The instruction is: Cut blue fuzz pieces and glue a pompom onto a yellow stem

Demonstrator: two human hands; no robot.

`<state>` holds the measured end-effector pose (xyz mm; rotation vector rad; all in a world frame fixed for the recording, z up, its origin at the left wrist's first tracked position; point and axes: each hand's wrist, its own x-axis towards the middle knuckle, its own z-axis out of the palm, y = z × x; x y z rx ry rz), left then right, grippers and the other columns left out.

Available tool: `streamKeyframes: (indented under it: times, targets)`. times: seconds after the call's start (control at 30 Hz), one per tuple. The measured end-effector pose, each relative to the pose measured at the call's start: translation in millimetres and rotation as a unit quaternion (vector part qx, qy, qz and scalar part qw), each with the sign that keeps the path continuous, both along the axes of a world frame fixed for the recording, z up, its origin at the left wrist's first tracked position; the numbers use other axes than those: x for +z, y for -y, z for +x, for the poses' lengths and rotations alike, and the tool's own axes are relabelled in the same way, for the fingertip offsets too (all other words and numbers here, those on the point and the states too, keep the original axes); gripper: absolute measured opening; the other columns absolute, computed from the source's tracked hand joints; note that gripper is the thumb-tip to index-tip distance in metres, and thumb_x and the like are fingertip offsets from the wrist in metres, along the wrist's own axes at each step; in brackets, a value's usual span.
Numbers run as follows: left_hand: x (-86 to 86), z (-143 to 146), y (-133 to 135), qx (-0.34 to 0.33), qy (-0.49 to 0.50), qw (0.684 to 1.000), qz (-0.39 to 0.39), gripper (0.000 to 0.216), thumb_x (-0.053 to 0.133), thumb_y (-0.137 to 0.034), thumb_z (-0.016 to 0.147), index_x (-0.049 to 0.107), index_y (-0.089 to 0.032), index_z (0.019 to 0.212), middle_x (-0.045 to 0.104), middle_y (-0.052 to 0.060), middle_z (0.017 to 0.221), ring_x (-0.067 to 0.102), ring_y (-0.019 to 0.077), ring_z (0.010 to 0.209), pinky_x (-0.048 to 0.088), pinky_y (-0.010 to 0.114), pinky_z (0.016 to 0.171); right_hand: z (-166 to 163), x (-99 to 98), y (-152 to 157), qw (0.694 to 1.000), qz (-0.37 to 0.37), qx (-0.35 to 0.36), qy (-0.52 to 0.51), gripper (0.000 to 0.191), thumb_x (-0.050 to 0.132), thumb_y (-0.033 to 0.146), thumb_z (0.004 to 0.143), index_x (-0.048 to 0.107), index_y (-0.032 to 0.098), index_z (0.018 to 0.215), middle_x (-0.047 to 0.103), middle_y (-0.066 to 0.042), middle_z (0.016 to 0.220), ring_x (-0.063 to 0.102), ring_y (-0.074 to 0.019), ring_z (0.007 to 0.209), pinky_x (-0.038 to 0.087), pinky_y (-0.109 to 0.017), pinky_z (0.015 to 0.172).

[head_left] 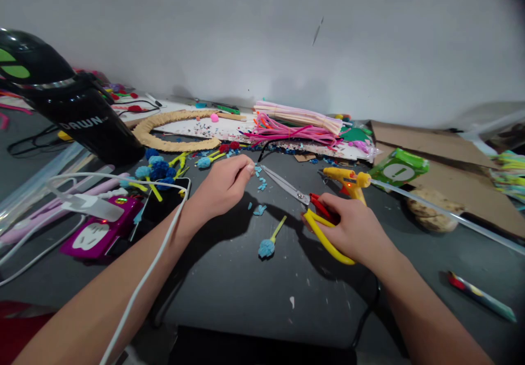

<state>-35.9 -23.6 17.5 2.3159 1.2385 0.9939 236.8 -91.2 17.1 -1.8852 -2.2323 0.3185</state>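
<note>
"Where are the scissors [289, 187] resting?"

"In your right hand [356, 225], fingers gripping the handles [322, 238], their best hold; they're probably feeling stiff, light. Your left hand [223, 184] is pinching; around what, I can't tell."

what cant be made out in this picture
All in the head view:
Left hand: its own curl hides whether it pinches anything.
Scissors: the right hand covers part of them.
Black bottle: left edge crops part of it.
Red item, lower left: cropped by the same edge.
</note>
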Motion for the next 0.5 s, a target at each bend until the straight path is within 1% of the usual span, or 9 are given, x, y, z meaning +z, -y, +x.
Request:
streamKeyframes:
  times: [0.5]
  targets:
    - [1.2,0.9,0.6,-0.004,-0.004,1.0,-0.007,0.024,0.042,-0.026,0.098,0.049,-0.018,0.077,0.05,-0.002,0.068,0.045,0.0116,0.064,0.034,0.025,0.064,-1.8,-1.2,-1.2,1.0,-0.002,0.01,0.004,0.038,0.062,0.055,0.078,0.045,0.023,0.07,0.046,0.004,0.058,0.035,-0.0131,0.055,0.021,-0.026,0.053]
